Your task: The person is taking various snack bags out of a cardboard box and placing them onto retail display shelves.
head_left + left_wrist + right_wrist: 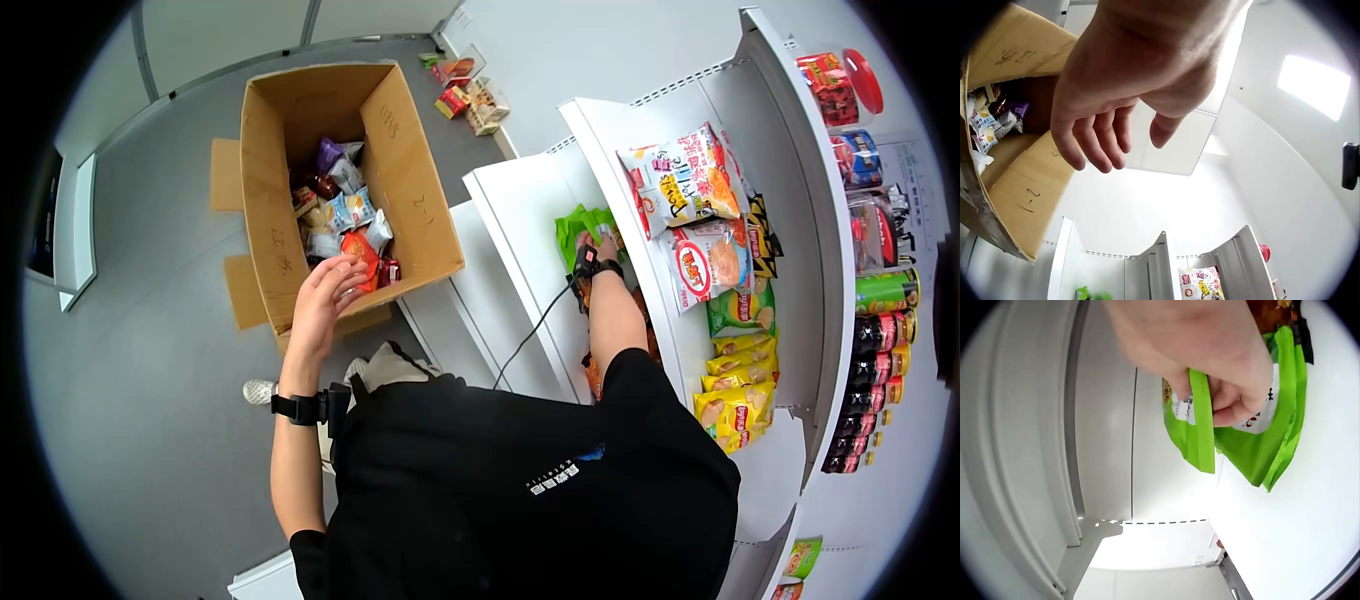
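My right hand (pixel 602 254) reaches onto a lower white shelf. In the right wrist view its thumb and fingers pinch the edge of a green snack bag (pixel 1198 442) with a white label. More green bags (pixel 1263 450) stand right beside its knuckles. My left hand (pixel 328 298), palm empty and fingers loosely extended, hovers at the near end of a cardboard box (pixel 425 205). Inside the box lie several packaged snacks, among them an orange-red bag (pixel 361 256) and a blue-and-white packet (pixel 347 210).
A higher shelf holds white chip bags (pixel 685 185), a green chip bag (pixel 741 308) and several yellow bags (pixel 737 412). Jars and bottles (pixel 875 365) line the far right. Small boxes (pixel 487 106) sit on the floor by the wall. A cable (pixel 535 330) runs from my right wrist.
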`<state>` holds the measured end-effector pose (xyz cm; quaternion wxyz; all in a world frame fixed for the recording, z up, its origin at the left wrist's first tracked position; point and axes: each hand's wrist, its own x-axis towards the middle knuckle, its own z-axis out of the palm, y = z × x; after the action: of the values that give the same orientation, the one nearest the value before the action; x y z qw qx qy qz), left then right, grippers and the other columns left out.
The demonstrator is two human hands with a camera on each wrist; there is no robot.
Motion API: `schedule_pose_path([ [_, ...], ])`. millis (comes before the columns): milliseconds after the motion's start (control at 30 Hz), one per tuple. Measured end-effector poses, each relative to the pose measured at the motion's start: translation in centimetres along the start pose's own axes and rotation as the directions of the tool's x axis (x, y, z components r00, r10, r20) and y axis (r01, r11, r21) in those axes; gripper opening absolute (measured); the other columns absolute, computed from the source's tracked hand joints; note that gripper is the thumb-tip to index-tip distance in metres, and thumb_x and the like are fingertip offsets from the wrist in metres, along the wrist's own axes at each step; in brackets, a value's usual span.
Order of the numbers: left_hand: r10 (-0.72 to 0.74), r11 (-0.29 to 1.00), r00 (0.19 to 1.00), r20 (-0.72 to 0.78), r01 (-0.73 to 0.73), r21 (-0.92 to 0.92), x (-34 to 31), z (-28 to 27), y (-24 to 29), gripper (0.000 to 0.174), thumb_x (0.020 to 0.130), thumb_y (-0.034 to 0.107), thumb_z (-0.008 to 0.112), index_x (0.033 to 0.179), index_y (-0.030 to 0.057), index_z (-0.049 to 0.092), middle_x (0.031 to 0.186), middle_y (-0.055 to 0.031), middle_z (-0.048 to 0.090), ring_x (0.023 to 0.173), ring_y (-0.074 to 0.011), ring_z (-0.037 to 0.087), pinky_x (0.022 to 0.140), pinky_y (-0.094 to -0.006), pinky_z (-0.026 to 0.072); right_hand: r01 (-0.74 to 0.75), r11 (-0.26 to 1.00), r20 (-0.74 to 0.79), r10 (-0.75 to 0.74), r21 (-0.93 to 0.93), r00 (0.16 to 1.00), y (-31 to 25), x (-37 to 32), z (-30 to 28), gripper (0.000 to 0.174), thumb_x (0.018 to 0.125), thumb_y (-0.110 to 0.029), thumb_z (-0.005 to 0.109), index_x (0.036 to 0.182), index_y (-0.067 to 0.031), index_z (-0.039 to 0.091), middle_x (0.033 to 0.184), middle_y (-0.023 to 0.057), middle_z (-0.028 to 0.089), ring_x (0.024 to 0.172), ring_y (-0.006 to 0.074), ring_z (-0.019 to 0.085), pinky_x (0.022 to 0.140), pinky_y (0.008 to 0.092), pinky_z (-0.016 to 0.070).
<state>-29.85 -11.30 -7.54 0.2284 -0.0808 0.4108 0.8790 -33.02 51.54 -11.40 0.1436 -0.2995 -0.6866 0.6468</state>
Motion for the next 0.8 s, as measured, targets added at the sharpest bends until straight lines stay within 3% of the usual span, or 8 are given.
schedule_pose_path([
  [33,-0.003,1.0,1.0,-0.015,0.003,-0.014,-0.3,0.0,-0.2,0.029,0.092,0.023,0.053,0.112,0.0031,0.056,0.108,-0.0091,0.063,0.099,-0.0145,0.059,0.086,-0.0284,0.0458,-0.044,0.837,-0.015,0.062,0.545,0.998,1.7,1.3,-0.4,0.022,0.092,-0.015,0.049,0.108,-0.0004,0.048,0.099,0.0139,0.054,0.092,0.0232,0.056,0.078,0.0388,0.0508],
  [67,-0.008,1.0,1.0,-0.015,0.008,-0.012,-0.5,0.3,-0.2,0.03,0.092,0.024,0.053,0.113,0.0031,0.055,0.11,-0.0096,0.062,0.099,-0.0151,0.059,0.087,-0.0292,0.0454,-0.117,0.656,-0.051,0.231,0.746,0.972,0.0,-0.7,1.8,0.027,0.092,-0.02,0.052,0.109,0.0004,0.047,0.101,0.0141,0.054,0.09,0.0248,0.057,0.076,0.0376,0.052],
  [200,-0.02,1.0,1.0,-0.017,0.02,-0.014,-0.3,1.8,0.2,0.03,0.091,0.024,0.053,0.113,0.0029,0.054,0.111,-0.0095,0.061,0.099,-0.0155,0.059,0.086,-0.0286,0.0455,-0.181,0.529,-0.093,0.449,0.829,0.889,-3.2,-3.7,4.3,0.044,0.087,-0.032,0.061,0.111,0.0017,0.045,0.103,0.0144,0.055,0.091,0.0276,0.057,0.074,0.0386,0.0533],
  [233,-0.019,1.0,1.0,-0.01,0.019,-0.009,0.0,2.3,0.2,0.03,0.091,0.024,0.053,0.113,0.0029,0.054,0.11,-0.0093,0.061,0.099,-0.0154,0.059,0.086,-0.0285,0.0454,-0.206,0.451,-0.029,0.461,0.868,0.887,-3.2,-3.9,4.2,0.056,0.081,-0.038,0.068,0.11,0.0036,0.044,0.101,0.0147,0.055,0.09,0.0286,0.058,0.075,0.04,0.0539],
  [367,-0.046,0.999,0.996,0.07,0.046,0.005,2.0,4.2,0.2,0.031,0.091,0.025,0.053,0.113,0.0026,0.055,0.108,-0.0083,0.062,0.098,-0.0153,0.058,0.085,-0.0285,0.0446,-0.347,0.295,0.164,0.503,0.89,0.849,-2.0,-5.9,4.3,0.071,0.074,-0.05,0.07,0.11,0.0064,0.045,0.102,0.0159,0.058,0.092,0.0294,0.06,0.079,0.0386,0.0543],
  [433,-0.077,0.997,0.989,0.124,0.075,0.021,3.3,5.6,0.0,0.032,0.091,0.026,0.053,0.113,0.0022,0.054,0.109,-0.0083,0.061,0.098,-0.0153,0.058,0.086,-0.0284,0.0444,-0.397,0.341,0.199,0.49,0.852,0.848,-2.0,-8.8,5.2,0.062,0.08,-0.049,0.065,0.108,0.0039,0.047,0.104,0.0168,0.057,0.09,0.0278,0.061,0.079,0.0365,0.0542],
  [567,-0.093,0.996,0.963,0.254,0.091,0.02,5.5,7.6,-1.0,0.032,0.092,0.026,0.053,0.113,0.0014,0.054,0.11,-0.0105,0.06,0.099,-0.0167,0.057,0.086,-0.0292,0.0452,-0.437,0.484,0.228,0.432,0.758,0.873,-2.5,-15.0,8.0,0.07,0.076,-0.051,0.068,0.112,0.0051,0.045,0.109,0.0161,0.056,0.096,0.0264,0.058,0.082,0.0347,0.0519],
  [800,-0.224,0.973,0.933,0.283,0.232,0.003,6.9,6.4,-3.4,0.026,0.092,0.025,0.052,0.109,0.0045,0.055,0.106,-0.0083,0.062,0.095,-0.0159,0.059,0.082,-0.0293,0.0471,-0.486,0.475,0.285,0.434,0.733,0.854,-2.4,-19.1,10.5,0.05,0.082,-0.041,0.066,0.101,0.0026,0.053,0.098,0.0145,0.06,0.091,0.0256,0.059,0.081,0.0349,0.0517],
])
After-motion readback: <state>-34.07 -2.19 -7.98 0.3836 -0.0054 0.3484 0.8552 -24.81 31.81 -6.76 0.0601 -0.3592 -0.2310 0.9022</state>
